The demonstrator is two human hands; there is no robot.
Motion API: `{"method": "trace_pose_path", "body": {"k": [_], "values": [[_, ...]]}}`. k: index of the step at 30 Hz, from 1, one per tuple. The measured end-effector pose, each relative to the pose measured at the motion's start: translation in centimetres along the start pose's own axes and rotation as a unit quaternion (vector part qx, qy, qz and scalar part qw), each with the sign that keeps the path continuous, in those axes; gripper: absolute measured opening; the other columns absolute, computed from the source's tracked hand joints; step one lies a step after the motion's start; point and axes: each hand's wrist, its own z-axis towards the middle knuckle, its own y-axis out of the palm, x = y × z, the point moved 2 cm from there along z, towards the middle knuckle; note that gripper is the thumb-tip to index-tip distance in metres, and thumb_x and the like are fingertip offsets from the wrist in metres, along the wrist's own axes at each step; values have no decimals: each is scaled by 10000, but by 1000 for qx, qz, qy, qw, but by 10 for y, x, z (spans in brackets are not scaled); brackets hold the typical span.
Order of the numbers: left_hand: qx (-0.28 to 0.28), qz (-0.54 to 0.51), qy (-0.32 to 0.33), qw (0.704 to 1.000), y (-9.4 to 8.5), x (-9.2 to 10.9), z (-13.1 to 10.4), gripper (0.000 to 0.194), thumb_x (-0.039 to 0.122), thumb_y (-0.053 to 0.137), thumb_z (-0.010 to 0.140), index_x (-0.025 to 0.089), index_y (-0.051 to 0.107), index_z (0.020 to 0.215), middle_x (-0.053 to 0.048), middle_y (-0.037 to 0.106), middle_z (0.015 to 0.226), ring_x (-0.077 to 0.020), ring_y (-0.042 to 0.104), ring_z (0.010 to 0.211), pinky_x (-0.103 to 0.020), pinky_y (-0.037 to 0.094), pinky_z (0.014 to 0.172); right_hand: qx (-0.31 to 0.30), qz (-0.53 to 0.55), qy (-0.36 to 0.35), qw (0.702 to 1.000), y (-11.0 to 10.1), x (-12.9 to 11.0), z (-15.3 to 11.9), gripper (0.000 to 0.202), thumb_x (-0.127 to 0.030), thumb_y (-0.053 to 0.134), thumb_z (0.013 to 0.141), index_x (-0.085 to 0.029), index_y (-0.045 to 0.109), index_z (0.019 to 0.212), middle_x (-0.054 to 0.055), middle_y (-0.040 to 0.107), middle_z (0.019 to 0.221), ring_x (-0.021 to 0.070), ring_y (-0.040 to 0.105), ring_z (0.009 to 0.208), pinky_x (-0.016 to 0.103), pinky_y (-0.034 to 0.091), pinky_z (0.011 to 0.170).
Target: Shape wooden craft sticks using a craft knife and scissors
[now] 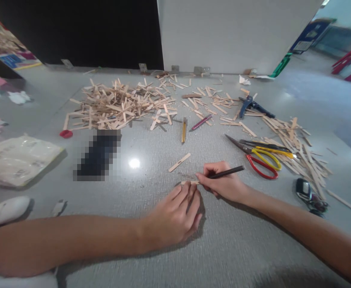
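Grey tabletop [151, 164], finely textured and glossy, is backed by a black panel [82, 32] and a white panel [238, 36]. Now a dark pen [227, 172] is gripped between curled fingers of the right hand [225, 184], and a short pale strip [190, 182] is pinned flat under the fingertips of the left hand [175, 216]. Just beyond, a marked flat stick [179, 163] is seen lying diagonally; farther back, slim wooden pieces [121, 102] are heaped, straight-edged and tangled.
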Motion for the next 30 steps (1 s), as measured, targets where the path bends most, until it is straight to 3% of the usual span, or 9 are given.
{"method": "trace_pose_path", "body": {"k": [13, 18, 25, 30], "values": [[1, 22, 3, 1000, -4, 0, 3, 463, 283, 402, 1109, -5, 750, 1210, -227, 828, 1171, -327, 771, 1061, -427, 518, 928, -10, -14, -9, 1000, -3, -3, -3, 462, -454, 688, 931, -248, 484, 572, -65, 489, 434, 82, 435, 358, 209, 297, 360], [1, 15, 2, 1000, -2, 0, 1, 447, 309, 462, 1097, -18, 739, 1224, -240, 821, 1184, -335, 772, 1076, -422, 515, 944, -10, -18, -13, 1000, -3, -7, -2, 501, -485, 713, 931, -245, 488, 553, -69, 478, 420, 84, 439, 352, 215, 318, 370], [8, 5, 13, 1000, -1, -2, 3, 450, 265, 407, 1101, -19, 744, 1191, -231, 831, 1147, -320, 774, 1086, -406, 539, 1004, -7, -12, -11, 1000, -4, -7, -3, 477, -472, 718, 932, -242, 504, 574, -67, 503, 428, 82, 462, 344, 207, 335, 360], [-15, 4, 20, 1000, 1, -1, 2, 446, 273, 421, 1086, -17, 720, 1246, -245, 815, 1195, -337, 753, 1146, -464, 540, 1067, -6, 0, -5, 1000, 0, -5, -2, 443, -473, 709, 930, -244, 513, 605, -59, 543, 450, 89, 508, 359, 199, 383, 369]]}}
